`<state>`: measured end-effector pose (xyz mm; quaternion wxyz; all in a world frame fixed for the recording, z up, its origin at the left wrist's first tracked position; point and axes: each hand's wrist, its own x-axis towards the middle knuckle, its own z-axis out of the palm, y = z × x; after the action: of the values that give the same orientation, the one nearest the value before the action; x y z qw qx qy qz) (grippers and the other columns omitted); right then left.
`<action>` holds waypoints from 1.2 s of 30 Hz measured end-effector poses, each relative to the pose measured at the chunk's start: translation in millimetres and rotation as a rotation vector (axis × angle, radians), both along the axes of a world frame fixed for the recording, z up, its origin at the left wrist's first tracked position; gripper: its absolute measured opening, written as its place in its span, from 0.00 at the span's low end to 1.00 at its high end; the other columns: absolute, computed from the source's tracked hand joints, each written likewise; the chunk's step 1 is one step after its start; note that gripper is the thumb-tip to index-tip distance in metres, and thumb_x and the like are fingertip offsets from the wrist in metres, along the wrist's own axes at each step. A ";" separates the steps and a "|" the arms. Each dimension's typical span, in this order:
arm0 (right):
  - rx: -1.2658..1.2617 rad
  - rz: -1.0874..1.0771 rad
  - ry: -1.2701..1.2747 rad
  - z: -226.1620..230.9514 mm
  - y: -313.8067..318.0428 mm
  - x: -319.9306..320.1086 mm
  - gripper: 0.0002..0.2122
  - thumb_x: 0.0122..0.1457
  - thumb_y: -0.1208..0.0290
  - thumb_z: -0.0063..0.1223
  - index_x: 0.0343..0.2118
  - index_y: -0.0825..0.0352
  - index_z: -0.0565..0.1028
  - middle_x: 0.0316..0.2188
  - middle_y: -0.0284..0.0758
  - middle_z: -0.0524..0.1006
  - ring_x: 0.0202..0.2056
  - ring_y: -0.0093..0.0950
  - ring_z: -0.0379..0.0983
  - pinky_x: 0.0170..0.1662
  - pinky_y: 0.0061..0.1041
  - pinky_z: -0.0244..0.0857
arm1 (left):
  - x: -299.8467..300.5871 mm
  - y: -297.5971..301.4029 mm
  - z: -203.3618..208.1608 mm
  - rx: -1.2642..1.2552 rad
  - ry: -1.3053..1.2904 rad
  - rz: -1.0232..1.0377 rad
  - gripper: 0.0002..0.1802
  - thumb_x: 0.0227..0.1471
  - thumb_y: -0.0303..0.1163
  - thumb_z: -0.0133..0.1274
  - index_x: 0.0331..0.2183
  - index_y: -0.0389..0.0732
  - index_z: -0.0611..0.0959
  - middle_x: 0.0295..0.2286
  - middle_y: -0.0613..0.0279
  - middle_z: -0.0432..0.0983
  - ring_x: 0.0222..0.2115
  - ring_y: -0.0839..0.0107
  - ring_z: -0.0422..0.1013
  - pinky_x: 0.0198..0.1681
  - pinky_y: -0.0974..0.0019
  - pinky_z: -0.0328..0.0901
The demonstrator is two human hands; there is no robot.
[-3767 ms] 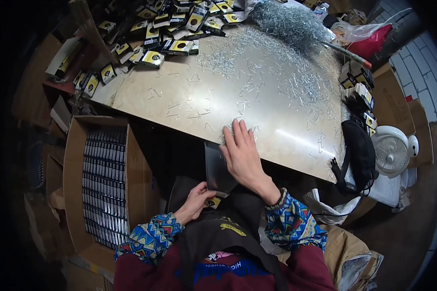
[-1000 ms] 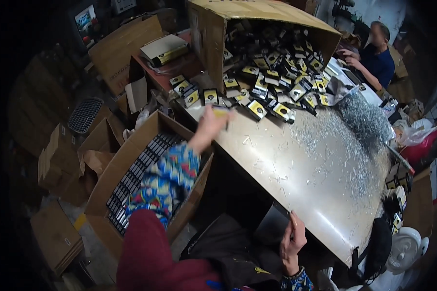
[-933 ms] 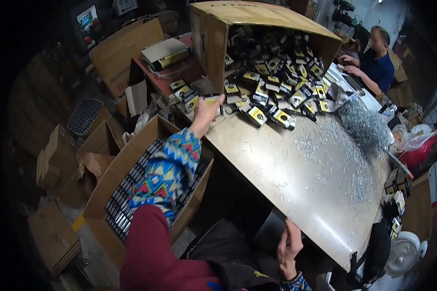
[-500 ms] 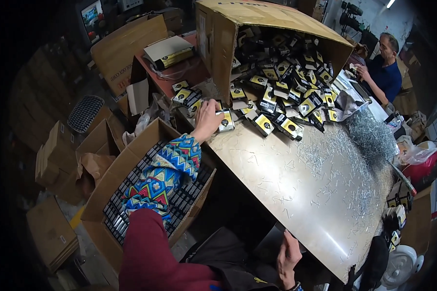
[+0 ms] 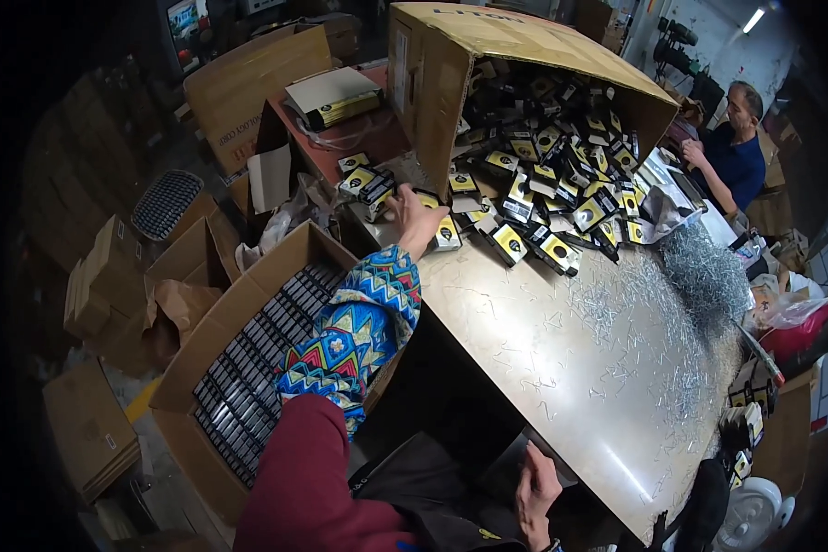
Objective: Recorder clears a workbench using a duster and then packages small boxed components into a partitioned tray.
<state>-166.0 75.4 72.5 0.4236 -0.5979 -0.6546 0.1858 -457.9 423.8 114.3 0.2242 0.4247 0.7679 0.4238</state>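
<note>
Pale tabletop (image 5: pixel 575 442): left hand (image 5: pixel 419 224) among black-yellow boxes (image 5: pixel 447 235), right hand (image 5: pixel 536 488) curled near the edge (grips unclear).

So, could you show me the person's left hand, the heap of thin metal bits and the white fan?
Left hand (image 5: pixel 418 224): head view, on the back of the hand.
Heap of thin metal bits (image 5: pixel 706 273): head view, middle of the mound.
White fan (image 5: pixel 748 521): head view, on its round grille.
</note>
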 end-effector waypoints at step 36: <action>0.294 0.102 -0.331 47.0 141.2 61.1 0.18 0.49 0.84 0.54 0.46 0.68 0.74 0.43 0.42 0.77 0.40 0.40 0.73 0.39 0.32 0.71 | 122.2 7.5 10.9 0.566 0.854 -0.638 0.20 0.49 0.32 0.54 0.46 0.43 0.76 0.41 0.56 0.70 0.43 0.56 0.66 0.41 0.54 0.64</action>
<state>-104.9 216.5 119.5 0.3831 -0.5183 -0.7645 0.0091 -335.7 431.3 125.2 -0.1098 0.8099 0.4822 0.3155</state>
